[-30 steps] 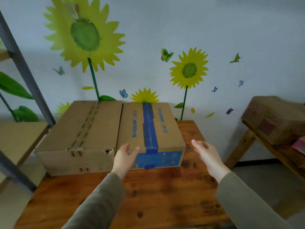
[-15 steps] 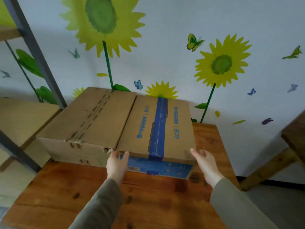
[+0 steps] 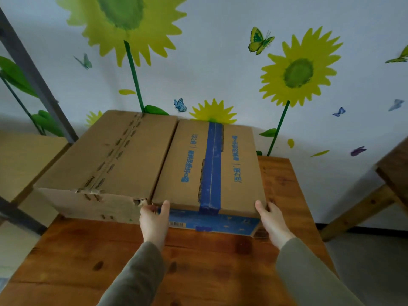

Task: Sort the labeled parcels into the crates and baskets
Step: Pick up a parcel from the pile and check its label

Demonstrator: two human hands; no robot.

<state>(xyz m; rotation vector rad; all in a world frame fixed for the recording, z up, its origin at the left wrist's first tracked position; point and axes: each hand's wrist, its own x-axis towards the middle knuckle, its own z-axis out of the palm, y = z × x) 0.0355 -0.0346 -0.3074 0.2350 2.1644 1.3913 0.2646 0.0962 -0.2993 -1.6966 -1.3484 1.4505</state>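
Parcel (image 3: 240, 195) partly hides fingers (image 3: 270, 209) of left hand (image 3: 154, 221), right hand (image 3: 273, 223).

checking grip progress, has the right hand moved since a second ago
Yes. The right hand closed in leftward onto the near right corner of the blue-taped box.

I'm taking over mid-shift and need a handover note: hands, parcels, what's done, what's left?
Left hand: grips the near left corner of the blue-taped cardboard box, thumb on its top edge.
Right hand: grips its near right corner.
That box sits on the brown wooden table, close beside a plain cardboard box on its left.
Done: grip taken; nothing sorted.
Left: lift and sort both boxes; no crates or baskets in view.
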